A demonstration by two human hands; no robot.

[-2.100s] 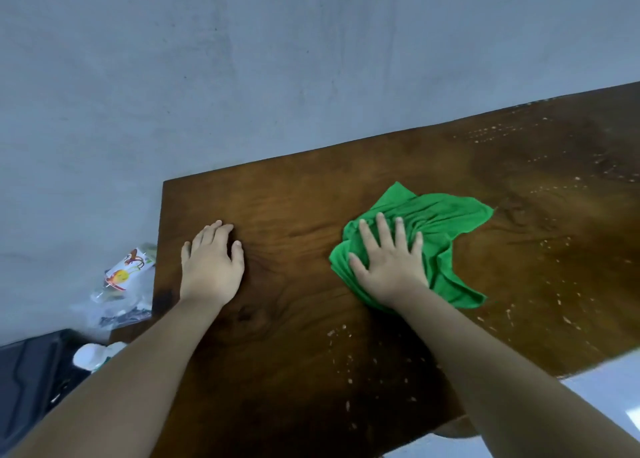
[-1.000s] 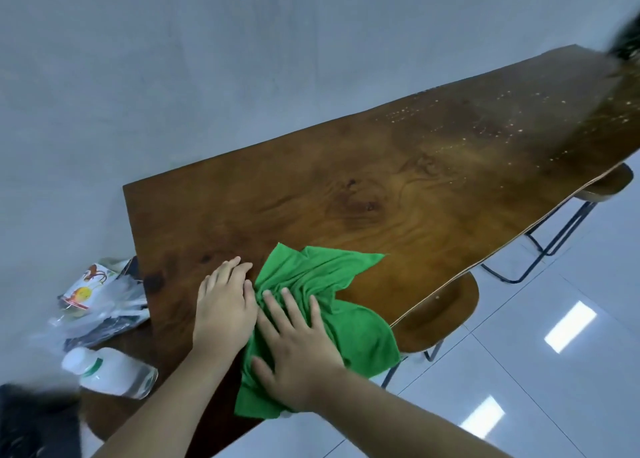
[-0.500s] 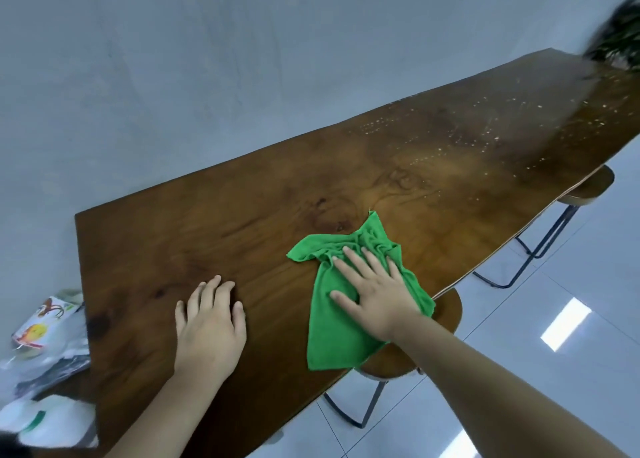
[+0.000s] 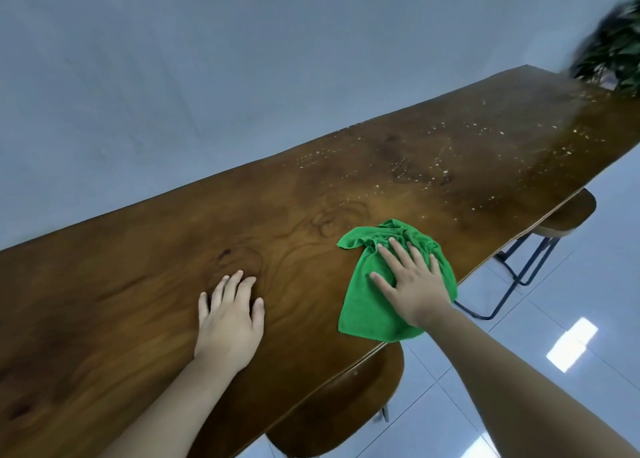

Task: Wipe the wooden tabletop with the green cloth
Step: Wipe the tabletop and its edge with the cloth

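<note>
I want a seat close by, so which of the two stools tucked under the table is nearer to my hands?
The stool just below the green cloth, under the near edge. The other stool sits farther along, toward the plant.

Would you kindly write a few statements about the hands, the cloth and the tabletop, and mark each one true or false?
1. The right hand presses flat on the green cloth. True.
2. The left hand also rests on the cloth. False: it lies flat on bare wood, apart from the cloth.
3. Pale specks dot the wooden tabletop beyond the cloth. True.
4. The cloth lies against the wall-side edge. False: it lies at the near edge, above a stool.
</note>
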